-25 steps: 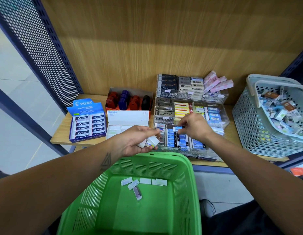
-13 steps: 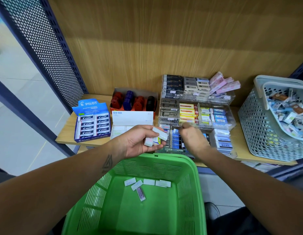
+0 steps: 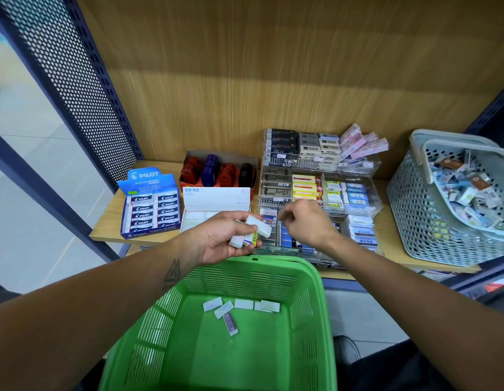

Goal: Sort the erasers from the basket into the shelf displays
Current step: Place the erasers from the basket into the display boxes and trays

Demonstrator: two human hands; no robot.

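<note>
fig.: head view, eraser sorting at a shop shelf, late stage. left hand [image 3: 221, 238] grips a small bunch of erasers [image 3: 252, 234], approx three: a white one on top, one w/ a yellow label, one pale below, held above the far rim of the green basket [image 3: 307, 280], just in front of the shelf edge. right hand [image 3: 305, 221] hovers over the front row of the clear tiered display [image 3: 358, 190], fingers curled inward toward the held bunch; blurred, so cannot tell whether it pinches anything.

progress (judged): green basket nearly emptied; approx six loose erasers [image 3: 239, 307] lie on its floor, mostly white, one w/ a purplish sleeve. clear tiered display looks well stocked: dark boxes and pink packs on the top tier, yellow/red and blue packs mid tier, blue packs and mono erasers [image 3: 362, 231] in front. left to do: place the held bunch, then the loose ones in the basket.

other items: pilot eraser box [image 3: 150, 206] at shelf left, full; white open carton [image 3: 215, 200] beside it; box of red, blue and black stamps or sim. [image 3: 218, 169] behind. grey basket [image 3: 414, 210] at shelf right holds a heap of mixed small packs; whether it belongs to this job can't be told.
</note>
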